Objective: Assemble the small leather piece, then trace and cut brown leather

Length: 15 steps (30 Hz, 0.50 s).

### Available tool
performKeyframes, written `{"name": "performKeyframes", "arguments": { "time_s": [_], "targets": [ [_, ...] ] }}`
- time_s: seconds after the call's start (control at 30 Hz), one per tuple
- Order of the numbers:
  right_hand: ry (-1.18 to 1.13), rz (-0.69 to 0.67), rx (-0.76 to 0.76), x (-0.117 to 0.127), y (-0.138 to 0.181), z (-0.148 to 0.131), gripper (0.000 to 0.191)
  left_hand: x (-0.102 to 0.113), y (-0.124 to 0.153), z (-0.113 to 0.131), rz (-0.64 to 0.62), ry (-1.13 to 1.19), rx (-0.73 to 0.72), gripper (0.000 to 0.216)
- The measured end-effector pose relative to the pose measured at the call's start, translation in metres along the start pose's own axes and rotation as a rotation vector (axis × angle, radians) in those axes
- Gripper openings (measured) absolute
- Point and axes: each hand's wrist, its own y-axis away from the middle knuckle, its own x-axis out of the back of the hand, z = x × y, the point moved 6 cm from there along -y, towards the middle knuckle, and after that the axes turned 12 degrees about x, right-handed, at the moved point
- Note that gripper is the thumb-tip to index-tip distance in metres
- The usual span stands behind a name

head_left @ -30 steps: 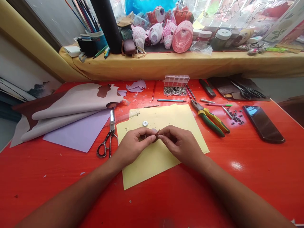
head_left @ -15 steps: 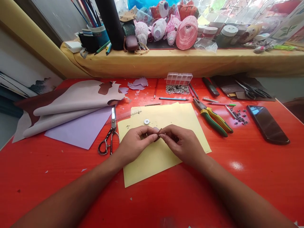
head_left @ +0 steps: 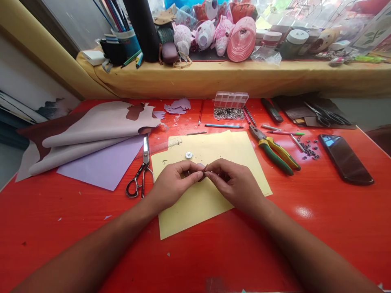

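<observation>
My left hand (head_left: 176, 181) and my right hand (head_left: 237, 181) meet over a yellow sheet of paper (head_left: 189, 217). Both pinch a small dark brown leather piece (head_left: 201, 178) between thumb and fingers. Most of it is covered by the fingertips; a pale greyish part shows just above them. Just beyond my left fingers, a small round silvery disc (head_left: 188, 155) lies on the paper, with tiny dark scraps around it. Scissors (head_left: 145, 162) with dark handles lie left of my left hand. Pliers (head_left: 275, 151) with green and yellow handles lie to the right of the paper.
Folded brown-and-pale leather (head_left: 91, 126) covers the left side of the red table (head_left: 195, 264). At the back stands an open clear box (head_left: 229, 110) of small metal parts. To the right are loose snap-like parts (head_left: 310, 150), a phone (head_left: 345, 158) and black-handled scissors (head_left: 326, 116).
The view has shifted very slightly. Both hands keep the same pinch on the brown leather piece, and nothing else has visibly moved.
</observation>
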Motion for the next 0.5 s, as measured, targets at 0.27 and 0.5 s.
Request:
{"name": "performKeyframes", "arguments": {
  "time_s": [0.27,0.5],
  "targets": [
    [-0.022,-0.005,-0.031,0.0006,-0.0005,-0.0005,0.008,-0.0005,0.0001,0.0001,-0.009,0.008,0.015,0.025],
    [-0.049,0.003,-0.061,0.002,-0.0008,-0.0021,0.012,0.0003,-0.0007,0.0,-0.019,0.026,0.008,0.024]
  ]
}}
